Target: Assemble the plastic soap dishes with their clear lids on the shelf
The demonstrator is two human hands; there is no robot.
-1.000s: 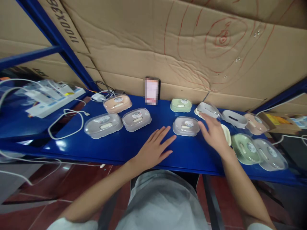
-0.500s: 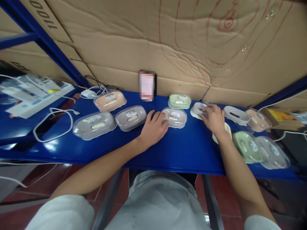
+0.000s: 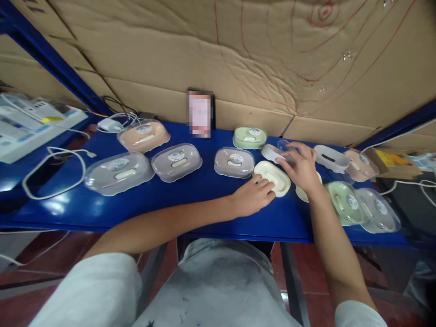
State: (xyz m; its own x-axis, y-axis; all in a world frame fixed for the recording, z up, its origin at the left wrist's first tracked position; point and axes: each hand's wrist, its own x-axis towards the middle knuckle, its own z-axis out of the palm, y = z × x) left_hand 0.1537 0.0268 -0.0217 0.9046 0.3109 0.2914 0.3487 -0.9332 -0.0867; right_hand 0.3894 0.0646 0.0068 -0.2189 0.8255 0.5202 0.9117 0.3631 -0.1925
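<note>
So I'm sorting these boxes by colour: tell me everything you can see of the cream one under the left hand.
The cream soap-box base is an oval tray of matte plastic, as it looks, with rounded corners and a long raised slot down its middle. It has no clear lid on it. It lies flat on the blue shelf, its long side angled toward the right. The left hand rests its fingertips on its near edge. The right hand is beside it, on a clear lid.

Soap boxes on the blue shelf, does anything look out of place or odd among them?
Mostly a tidy set of lidded boxes. One stands out: the cream oval plastic tray under the left hand lies open with no clear cover. The right hand touches a grey lidless tray. A loose white cable loops at the left.
</note>
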